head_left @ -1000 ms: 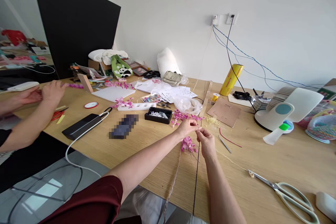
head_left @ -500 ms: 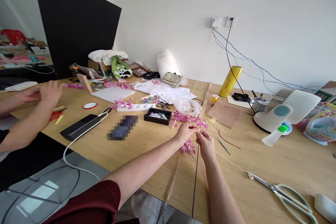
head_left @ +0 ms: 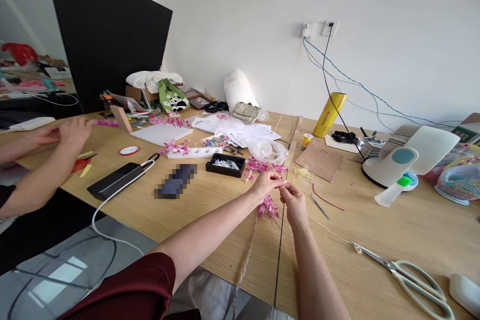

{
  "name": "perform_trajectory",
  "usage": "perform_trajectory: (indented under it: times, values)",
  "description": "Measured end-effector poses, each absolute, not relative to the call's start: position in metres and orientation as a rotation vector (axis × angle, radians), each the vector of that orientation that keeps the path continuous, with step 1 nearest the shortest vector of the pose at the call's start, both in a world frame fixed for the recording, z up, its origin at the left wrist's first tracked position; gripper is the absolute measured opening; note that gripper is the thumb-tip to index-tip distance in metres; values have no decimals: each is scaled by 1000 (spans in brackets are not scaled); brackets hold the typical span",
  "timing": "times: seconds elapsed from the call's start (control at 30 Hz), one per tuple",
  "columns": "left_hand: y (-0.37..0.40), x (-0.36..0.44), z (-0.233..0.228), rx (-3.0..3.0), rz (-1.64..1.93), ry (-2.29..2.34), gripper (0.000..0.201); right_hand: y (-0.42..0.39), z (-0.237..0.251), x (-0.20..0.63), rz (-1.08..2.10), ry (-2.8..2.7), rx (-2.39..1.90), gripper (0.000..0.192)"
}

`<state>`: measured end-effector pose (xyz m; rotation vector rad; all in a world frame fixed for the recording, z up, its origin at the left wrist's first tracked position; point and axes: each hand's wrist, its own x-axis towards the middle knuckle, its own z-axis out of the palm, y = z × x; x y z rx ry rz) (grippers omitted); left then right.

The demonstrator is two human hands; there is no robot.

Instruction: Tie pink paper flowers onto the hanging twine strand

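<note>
Pink flower sprig (head_left: 268, 207): centre of wooden table (head_left: 375, 220), thin stem trailing toward 6 o'clock. Left hand (head_left: 267, 183) at its 12 o'clock, fingertips pinched on something too small to tell. Right hand (head_left: 293, 200) at 3 o'clock, pinching likewise, touching the left. Loose pink blossoms (head_left: 262, 166) beyond. Scissors (head_left: 408, 272) at 4 o'clock. Co-worker's hands (head_left: 63, 132) far at 9 o'clock.

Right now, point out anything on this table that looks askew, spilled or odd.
Little stands out. Pale shreds lie scattered loose by the brown card, like offcuts. The scissors lie open near the table edge. Both hands, left and right, pinch a pink flower sprig.
</note>
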<state>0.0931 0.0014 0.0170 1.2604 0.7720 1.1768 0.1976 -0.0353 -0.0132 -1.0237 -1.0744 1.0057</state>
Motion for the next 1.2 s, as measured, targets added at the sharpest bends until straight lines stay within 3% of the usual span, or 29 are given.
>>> perform_trajectory:
  times: [0.37, 0.67, 1.2]
  values:
    - [-8, 89, 14, 1204, 1069, 547, 36, -41, -3, 197, 1064, -988, -950, 23]
    - [0, 92, 14, 1551, 1292, 761, 18, -40, -5, 198, 1106, -1009, -924, 21]
    - [7, 83, 13, 1338, 1062, 706, 14, -39, -9, 198, 1022, -1071, -1034, 17]
